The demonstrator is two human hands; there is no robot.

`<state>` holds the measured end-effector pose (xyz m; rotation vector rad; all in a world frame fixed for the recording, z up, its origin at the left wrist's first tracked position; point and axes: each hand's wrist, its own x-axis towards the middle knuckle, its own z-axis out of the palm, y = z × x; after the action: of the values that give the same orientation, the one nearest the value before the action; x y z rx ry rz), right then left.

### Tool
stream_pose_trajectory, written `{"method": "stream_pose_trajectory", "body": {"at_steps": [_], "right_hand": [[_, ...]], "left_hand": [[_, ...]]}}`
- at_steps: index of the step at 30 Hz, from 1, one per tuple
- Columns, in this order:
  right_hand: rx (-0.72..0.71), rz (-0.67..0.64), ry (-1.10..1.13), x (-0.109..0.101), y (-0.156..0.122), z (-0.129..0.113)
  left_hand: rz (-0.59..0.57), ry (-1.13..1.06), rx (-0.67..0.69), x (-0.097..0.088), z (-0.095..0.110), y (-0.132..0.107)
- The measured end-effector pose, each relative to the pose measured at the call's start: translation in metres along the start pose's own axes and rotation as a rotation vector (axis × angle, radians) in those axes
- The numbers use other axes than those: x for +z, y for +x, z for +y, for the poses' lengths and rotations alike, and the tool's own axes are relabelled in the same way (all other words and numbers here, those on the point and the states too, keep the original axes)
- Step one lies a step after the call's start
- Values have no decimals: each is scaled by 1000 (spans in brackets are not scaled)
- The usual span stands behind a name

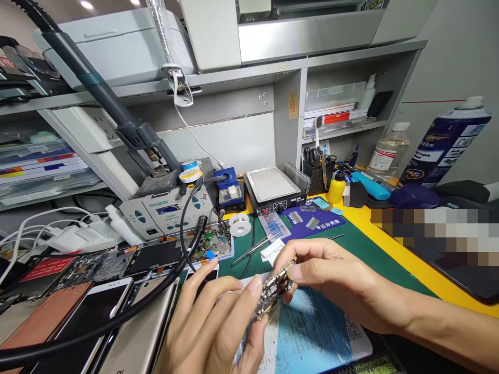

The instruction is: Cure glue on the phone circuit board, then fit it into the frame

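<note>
The right hand [331, 285] is pinching the upper end of a circuit board [273, 292] between thumb and fingers, and the left hand [208, 324], half curled, is seemingly holding the lower end, though the view there is poor. The board's long axis is slanting up and rightward, above a blue-printed sheet [312, 332], with tweezers [255, 249] lying beyond.

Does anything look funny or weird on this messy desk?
Yes: a blocky, blurred patch at the right hides whatever lies there, while everything else in the view looks sharp.
</note>
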<state>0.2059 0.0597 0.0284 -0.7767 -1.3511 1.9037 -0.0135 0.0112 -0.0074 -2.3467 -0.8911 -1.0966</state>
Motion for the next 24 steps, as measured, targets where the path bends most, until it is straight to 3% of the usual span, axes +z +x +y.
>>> {"method": "stream_pose_trajectory", "body": {"at_steps": [8, 24], "right_hand": [[-58, -28, -79, 1, 0, 2], [-38, -31, -67, 1, -1, 1]], "left_hand": [[-6, -7, 3, -1, 0, 1], [-6, 2, -8, 2, 1, 4]]}}
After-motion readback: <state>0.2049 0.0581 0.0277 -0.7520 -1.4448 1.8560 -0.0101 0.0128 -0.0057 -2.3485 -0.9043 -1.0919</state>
